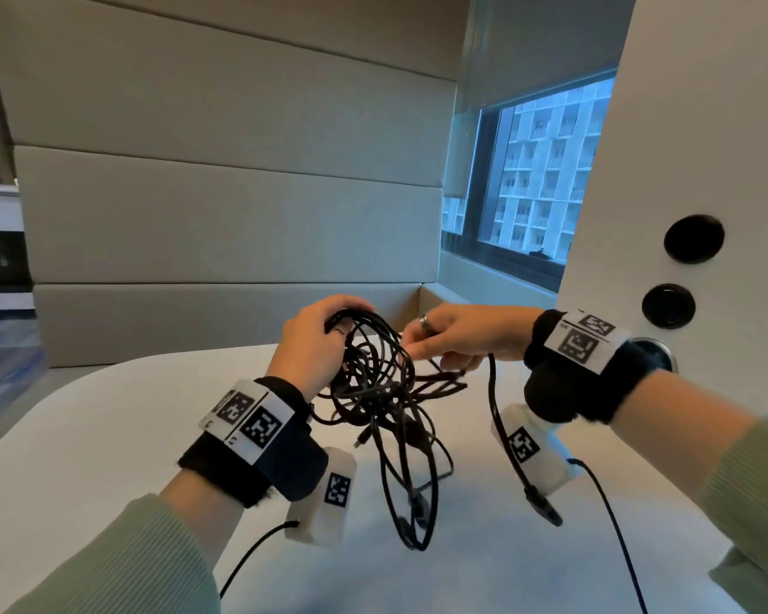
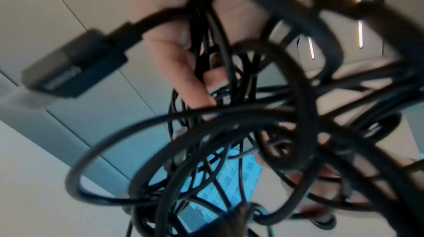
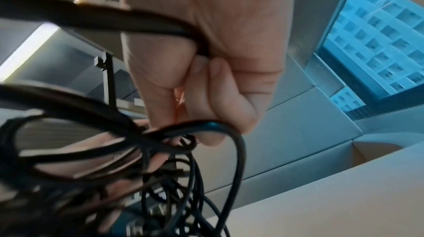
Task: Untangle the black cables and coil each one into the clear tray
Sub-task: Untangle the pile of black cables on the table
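A tangled bundle of black cables [image 1: 382, 387] hangs in the air above the white table [image 1: 107, 436]. My left hand [image 1: 324, 339] grips the top of the bundle, fingers curled round several loops [image 2: 206, 56]. A USB plug [image 2: 71, 67] sticks out to the left in the left wrist view. My right hand [image 1: 444, 343] pinches one strand [image 3: 190, 128] at the bundle's right side and curls round it. That cable drops under my right wrist to a plug [image 1: 544, 507] near the table. Loose ends [image 1: 413, 516] dangle down to the tabletop. No clear tray is in view.
A padded wall panel [image 1: 222, 214] stands behind the table, and a window [image 1: 537, 170] is at the back right. A white panel with two black round holes [image 1: 692, 239] rises at the right. Thin wrist-camera leads [image 1: 258, 551] trail over the table's near side.
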Demonstrator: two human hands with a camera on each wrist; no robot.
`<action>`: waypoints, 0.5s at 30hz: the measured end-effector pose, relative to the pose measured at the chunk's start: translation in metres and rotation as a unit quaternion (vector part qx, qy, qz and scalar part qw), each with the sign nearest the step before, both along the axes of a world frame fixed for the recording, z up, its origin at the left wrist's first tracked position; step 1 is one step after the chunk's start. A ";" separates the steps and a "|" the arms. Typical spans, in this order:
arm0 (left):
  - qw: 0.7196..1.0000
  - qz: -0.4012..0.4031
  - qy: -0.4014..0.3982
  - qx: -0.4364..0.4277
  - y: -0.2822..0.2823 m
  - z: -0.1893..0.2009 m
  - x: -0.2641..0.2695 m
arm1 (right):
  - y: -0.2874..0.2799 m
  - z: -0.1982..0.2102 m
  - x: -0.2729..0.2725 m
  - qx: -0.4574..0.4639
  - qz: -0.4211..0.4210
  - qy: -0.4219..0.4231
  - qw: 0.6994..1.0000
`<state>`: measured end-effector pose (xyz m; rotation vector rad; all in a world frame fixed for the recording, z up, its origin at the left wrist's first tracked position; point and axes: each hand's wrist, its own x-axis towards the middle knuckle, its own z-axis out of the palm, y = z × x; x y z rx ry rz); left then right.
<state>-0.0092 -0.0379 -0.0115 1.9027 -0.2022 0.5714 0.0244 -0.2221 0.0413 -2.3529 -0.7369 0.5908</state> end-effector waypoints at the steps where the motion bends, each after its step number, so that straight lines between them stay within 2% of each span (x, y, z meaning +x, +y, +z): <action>1: 1.000 0.010 -0.003 -0.006 0.001 0.001 0.001 | 0.004 -0.004 -0.003 -0.008 0.008 0.012 1.000; 5: 0.999 0.035 0.000 -0.023 0.007 0.002 0.002 | 0.022 -0.016 -0.012 -0.039 0.013 0.029 0.999; 8: 0.998 0.057 -0.003 -0.025 0.016 0.001 0.004 | 0.027 -0.011 -0.021 0.042 -0.032 0.031 0.998; 10: 0.997 0.065 0.002 -0.047 0.023 0.001 0.007 | 0.027 -0.004 -0.027 0.084 -0.029 0.030 0.996; 15: 0.995 0.068 0.011 -0.067 0.026 0.002 0.007 | 0.028 0.004 -0.028 0.011 0.003 -0.094 0.996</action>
